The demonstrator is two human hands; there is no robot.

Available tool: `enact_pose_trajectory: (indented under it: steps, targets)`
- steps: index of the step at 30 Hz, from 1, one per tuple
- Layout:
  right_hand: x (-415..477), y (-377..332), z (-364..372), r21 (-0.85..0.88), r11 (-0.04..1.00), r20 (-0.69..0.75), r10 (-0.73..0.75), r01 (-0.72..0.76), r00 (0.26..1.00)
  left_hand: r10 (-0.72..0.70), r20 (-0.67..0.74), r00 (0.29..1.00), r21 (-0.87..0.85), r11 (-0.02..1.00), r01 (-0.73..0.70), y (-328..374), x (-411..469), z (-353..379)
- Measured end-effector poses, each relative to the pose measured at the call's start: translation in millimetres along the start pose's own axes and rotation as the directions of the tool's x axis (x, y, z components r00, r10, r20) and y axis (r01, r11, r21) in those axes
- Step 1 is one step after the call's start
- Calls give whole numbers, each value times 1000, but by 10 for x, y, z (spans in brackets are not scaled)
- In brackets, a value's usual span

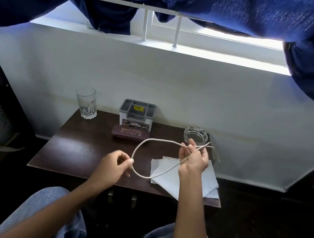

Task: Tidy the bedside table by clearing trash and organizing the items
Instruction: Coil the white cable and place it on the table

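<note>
Nearest, two knees in soft blue denim, then bare forearms reaching over the front edge of the dark, glossy bedside table (75, 146). Left hand (116, 164) closed, pinching the bend of a thin white cable (156, 139) between thumb and fingertips; right hand (193, 161) closed around the gathered strands, the two hands apart with one wide loop held in the air between them. Loose cable ends sticking out past the right hand toward the glass ashtray (196, 135). Under the right wrist, flat white papers (165, 175) with torn edges, lying on the table and hanging a little over its front. Risk from here, as a judgement: trailing ends sweeping against the ashtray, or a springy loop slipping out of the pinch and undoing the coil; a dragged sleeve of cable also likely to push the light papers off. Farther back, a maroon, rounded spectacle case (129, 133), just behind it a grey plastic organizer (137, 113) with compartments, and at the far left a clear faceted tumbler (86, 103) near the white wall.
</note>
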State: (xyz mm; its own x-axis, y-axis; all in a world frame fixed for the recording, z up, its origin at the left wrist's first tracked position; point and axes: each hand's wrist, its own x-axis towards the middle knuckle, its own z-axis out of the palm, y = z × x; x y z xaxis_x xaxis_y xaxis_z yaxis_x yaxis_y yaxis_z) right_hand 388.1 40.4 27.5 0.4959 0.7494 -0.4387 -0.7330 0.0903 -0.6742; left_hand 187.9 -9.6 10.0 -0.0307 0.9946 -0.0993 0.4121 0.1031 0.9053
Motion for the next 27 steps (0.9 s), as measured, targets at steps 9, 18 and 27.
enact_pose_trajectory:
  steps: [9, 18, 27]
  targets:
    - [-501, -372, 240, -199, 909, 241, -317, 366, 917, -108, 224, 969, -154, 977, 145, 301, -163, -224]
    - [-1535, -938, 777, -272, 804, 590, -294, 528, 752, -56, 479, 876, 40, 998, 42, 839, -583, -847]
    - [-2294, -989, 691, -390, 839, 644, -46, 380, 763, 144, 80, 986, 142, 978, -154, 842, -939, -1440]
